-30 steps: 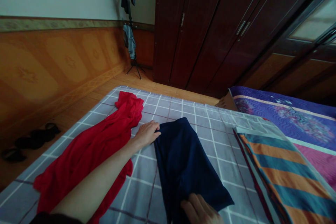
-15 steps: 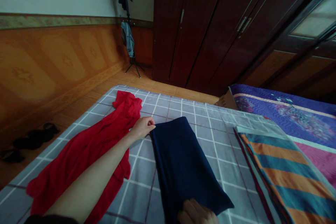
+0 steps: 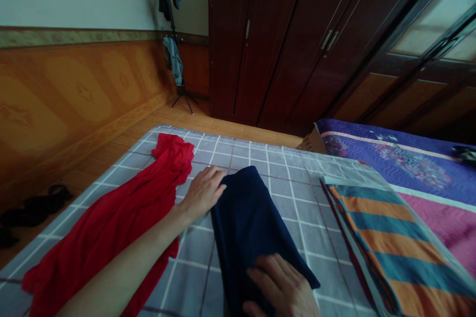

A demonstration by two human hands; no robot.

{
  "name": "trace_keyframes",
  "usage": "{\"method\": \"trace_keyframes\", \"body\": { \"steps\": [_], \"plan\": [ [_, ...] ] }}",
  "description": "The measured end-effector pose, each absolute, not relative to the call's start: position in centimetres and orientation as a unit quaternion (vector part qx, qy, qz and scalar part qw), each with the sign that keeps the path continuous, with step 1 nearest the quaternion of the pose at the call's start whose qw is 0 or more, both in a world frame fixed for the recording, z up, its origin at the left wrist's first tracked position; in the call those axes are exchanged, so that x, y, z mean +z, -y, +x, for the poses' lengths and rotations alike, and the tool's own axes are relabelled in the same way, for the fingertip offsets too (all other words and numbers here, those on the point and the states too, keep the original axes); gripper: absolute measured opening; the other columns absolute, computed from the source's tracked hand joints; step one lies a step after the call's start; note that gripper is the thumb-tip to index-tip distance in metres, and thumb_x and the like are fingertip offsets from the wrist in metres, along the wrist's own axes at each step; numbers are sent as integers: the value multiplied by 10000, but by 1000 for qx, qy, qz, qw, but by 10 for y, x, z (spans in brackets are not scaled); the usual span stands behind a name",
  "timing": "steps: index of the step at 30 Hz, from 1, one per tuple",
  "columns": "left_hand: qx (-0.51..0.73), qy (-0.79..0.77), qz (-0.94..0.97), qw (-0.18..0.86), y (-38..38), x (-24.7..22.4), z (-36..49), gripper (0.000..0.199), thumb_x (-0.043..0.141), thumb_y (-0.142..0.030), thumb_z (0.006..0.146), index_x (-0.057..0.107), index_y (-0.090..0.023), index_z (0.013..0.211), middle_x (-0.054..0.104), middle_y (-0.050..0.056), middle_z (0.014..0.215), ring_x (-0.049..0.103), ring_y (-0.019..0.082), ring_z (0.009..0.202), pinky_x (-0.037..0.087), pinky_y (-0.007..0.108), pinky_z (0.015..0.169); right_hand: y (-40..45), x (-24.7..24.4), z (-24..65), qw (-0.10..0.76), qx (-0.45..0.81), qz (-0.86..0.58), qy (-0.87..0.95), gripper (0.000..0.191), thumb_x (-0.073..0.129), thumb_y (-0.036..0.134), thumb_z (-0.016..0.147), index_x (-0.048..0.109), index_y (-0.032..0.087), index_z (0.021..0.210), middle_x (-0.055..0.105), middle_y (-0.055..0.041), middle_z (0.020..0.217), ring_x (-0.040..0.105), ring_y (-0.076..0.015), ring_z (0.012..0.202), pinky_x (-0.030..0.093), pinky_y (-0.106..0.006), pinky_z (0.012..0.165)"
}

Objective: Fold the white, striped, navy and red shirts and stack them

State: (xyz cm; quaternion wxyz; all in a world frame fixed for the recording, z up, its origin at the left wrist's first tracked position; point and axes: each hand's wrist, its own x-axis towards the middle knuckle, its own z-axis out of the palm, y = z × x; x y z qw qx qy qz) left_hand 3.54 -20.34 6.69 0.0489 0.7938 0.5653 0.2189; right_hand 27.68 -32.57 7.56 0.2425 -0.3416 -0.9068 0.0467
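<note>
A navy blue folded garment (image 3: pixel 248 218) lies lengthwise on the checked bedspread. My left hand (image 3: pixel 205 189) is at its far left corner, thumb and fingers apart, with the fingertips by the cloth edge. Over the near part of the garment is my right hand (image 3: pixel 284 285), its fingers spread and slightly blurred; whether they press on the fabric I cannot tell. Left of the navy garment, a crumpled red garment (image 3: pixel 148 195) stretches along the bed, partly hidden behind my left forearm.
Folded striped cloth in orange and teal (image 3: pixel 390 237) lies on the right of the grey checked bedspread (image 3: pixel 277 156). Beyond it is a purple and pink floral bedcover (image 3: pixel 357 133). A dark wardrobe (image 3: pixel 260 49) and a coat stand (image 3: pixel 173 44) are at the back. Dark shoes (image 3: pixel 37 205) rest on the floor.
My left hand has loosened from a pinch at the corner to parted fingers. My right hand has gone from curled to spread and moved slightly forward. The view has shifted a little right.
</note>
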Motion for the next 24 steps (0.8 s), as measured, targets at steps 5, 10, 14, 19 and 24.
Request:
{"method": "trace_keyframes", "body": {
  "steps": [5, 10, 14, 19, 24],
  "plan": [
    [207, -409, 887, 61, 221, 76, 91, 346, 504, -281, 913, 505, -196, 1248, 513, 56, 1335, 413, 207, 1270, 324, 361, 1066, 313, 71, 268, 197, 0, -262, 945, 511, 503, 532, 858, 570, 144, 1184, 588, -162, 1229, 529, -298, 1154, 489, -407, 898],
    [142, -361, 919, 73, 209, 49, 120, 571, 422, -458, 935, 271, -224, 1434, 281, 41, 1513, 158, 223, 1411, 143, 451, 1144, 314, 41, 253, 139, -71, -198, 968, 466, 455, 425, 918, 497, 137, 1283, 520, -138, 1332, 466, -274, 1235, 436, -369, 972],
    [100, -389, 911, 91, 202, 29, 120, 694, 389, -564, 910, 166, -222, 1472, 181, 47, 1542, 62, 244, 1424, 82, 483, 1147, 320, 14, 245, 225, -153, -202, 941, 340, 472, 341, 924, 548, 173, 1209, 605, -96, 1235, 526, -248, 1173, 384, -382, 1016],
    [67, -414, 902, 103, 199, 24, 118, 715, 376, -586, 901, 154, -227, 1478, 95, 56, 1555, -2, 282, 1420, 68, 491, 1142, 322, -4, 239, 266, -174, -227, 921, 304, 500, 330, 911, 550, 206, 1183, 649, -81, 1158, 575, -229, 1112, 292, -421, 1080],
    [52, -419, 896, 137, 199, 30, 120, 721, 299, -636, 899, 155, -233, 1479, 91, 72, 1554, -6, 288, 1419, 66, 503, 1138, 322, -9, 240, 235, -150, -214, 936, 339, 493, 320, 916, 513, 197, 1232, 602, -129, 1228, 560, -251, 1136, 313, -458, 1065]
  ]
}}
